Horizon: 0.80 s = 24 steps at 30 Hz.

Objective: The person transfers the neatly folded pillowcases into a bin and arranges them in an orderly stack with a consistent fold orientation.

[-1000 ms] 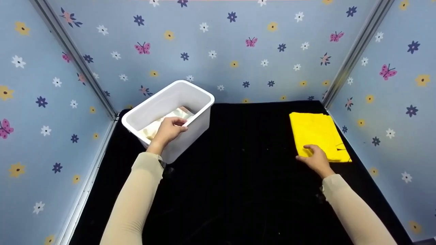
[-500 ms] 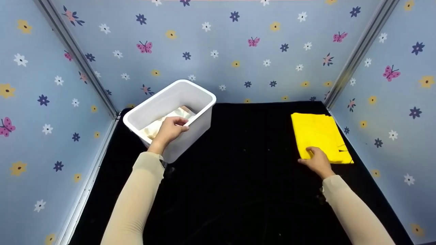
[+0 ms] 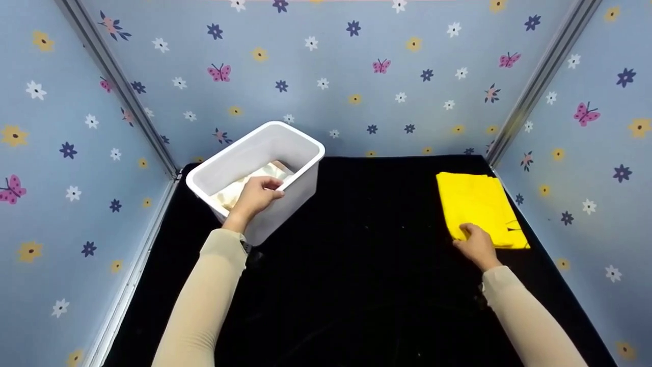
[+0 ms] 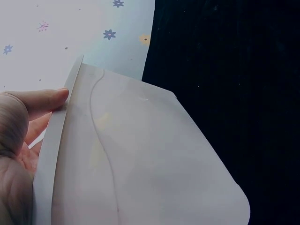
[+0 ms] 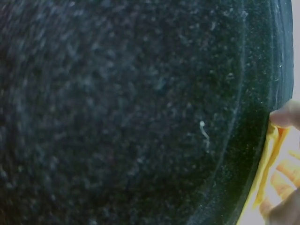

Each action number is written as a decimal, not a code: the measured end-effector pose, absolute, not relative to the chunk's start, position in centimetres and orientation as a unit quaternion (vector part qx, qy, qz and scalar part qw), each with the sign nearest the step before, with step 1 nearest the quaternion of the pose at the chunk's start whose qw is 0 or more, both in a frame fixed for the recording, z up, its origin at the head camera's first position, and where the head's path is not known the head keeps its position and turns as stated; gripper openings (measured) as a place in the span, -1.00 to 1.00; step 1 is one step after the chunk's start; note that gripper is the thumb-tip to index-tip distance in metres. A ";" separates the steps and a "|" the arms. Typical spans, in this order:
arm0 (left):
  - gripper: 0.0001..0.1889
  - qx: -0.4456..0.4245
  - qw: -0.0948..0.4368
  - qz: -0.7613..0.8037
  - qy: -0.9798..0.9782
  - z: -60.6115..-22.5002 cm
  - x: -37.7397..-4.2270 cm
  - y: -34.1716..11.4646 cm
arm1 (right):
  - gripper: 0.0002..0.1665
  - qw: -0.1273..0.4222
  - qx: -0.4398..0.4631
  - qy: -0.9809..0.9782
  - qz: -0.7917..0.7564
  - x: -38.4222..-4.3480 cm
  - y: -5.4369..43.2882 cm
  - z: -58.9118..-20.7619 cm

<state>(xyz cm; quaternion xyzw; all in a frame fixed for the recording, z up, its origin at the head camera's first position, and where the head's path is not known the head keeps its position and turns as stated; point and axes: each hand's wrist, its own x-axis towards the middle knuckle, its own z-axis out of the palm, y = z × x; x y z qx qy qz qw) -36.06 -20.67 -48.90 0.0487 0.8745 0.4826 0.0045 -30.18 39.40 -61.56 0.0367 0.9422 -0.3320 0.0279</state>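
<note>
At the left of the head view stands a white plastic bin (image 3: 295,201), turned at an angle. My left hand (image 3: 254,196) grips its near rim, fingers inside and thumb outside; the left wrist view shows the thumb (image 4: 49,101) against the rim. Pale patterned fabric (image 3: 242,186) lies inside the bin, partly hidden by that hand. To the right is a folded yellow cloth (image 3: 473,201), flat on the table. My right hand (image 3: 479,250) pinches its near left corner. Up close in the right wrist view, the thumb (image 5: 286,115) meets the folded edge.
A black cloth (image 3: 356,285) covers the table between bin and yellow cloth. Blue flower-patterned panels (image 3: 351,66) rise at the back and both sides, joined by metal corner posts (image 3: 535,76).
My right hand has shifted slightly, with its thumb drawn in to the yellow cloth's edge. The left hand stays on the bin rim. The head view has tilted a little.
</note>
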 end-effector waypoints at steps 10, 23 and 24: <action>-0.64 0.045 0.010 0.481 0.876 -48.8 -35.9 -20.6 | -0.31 0.014 0.022 0.955 -0.296 -30.4 39.6 -61.7; -0.65 0.053 0.001 0.484 0.873 -49.0 -36.2 -20.7 | -0.53 -0.032 0.016 0.947 -0.320 -31.1 41.4 -62.6; -0.65 0.053 0.001 0.485 0.873 -49.0 -36.2 -20.7 | -0.53 -0.036 0.009 0.946 -0.323 -31.2 41.6 -62.9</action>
